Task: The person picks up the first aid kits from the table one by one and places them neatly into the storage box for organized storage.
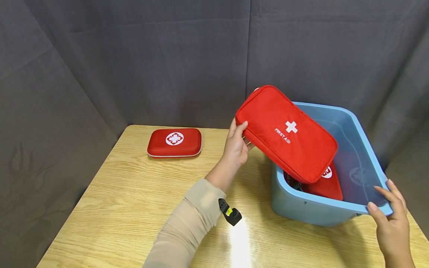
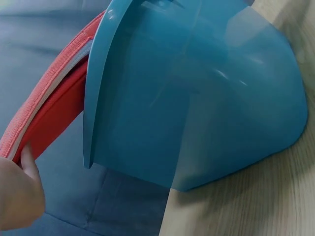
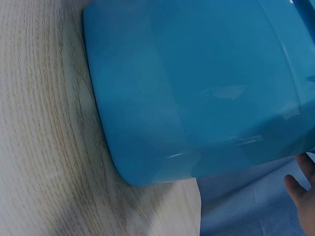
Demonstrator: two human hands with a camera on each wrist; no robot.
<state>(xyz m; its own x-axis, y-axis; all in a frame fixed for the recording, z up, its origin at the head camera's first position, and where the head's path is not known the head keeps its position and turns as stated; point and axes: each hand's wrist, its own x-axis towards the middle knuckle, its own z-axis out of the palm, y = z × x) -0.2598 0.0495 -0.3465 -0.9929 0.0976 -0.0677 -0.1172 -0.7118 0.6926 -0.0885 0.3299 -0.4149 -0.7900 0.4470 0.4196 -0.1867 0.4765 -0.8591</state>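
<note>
A red first aid bag (image 1: 288,130) with a white cross and lettering is tilted over the left side of a blue plastic bin (image 1: 365,141). My left hand (image 1: 238,145) grips its left end, thumb on the front face. The left wrist view shows that hand (image 2: 22,194) at the end of the bag (image 2: 61,93), whose far part passes behind the bin's rim. At the bin's near right corner, my right hand (image 1: 395,219) holds the rim between thumb and fingers. Inside the bin lies another red case (image 1: 330,190) with a white round emblem, partly covered by the bag.
A red hard case (image 1: 174,143) with a round white emblem lies on the wooden table (image 1: 134,193), toward the back left. Grey curtains (image 1: 167,67) hang behind the table and at its sides. A black strap (image 1: 230,212) is around the left sleeve.
</note>
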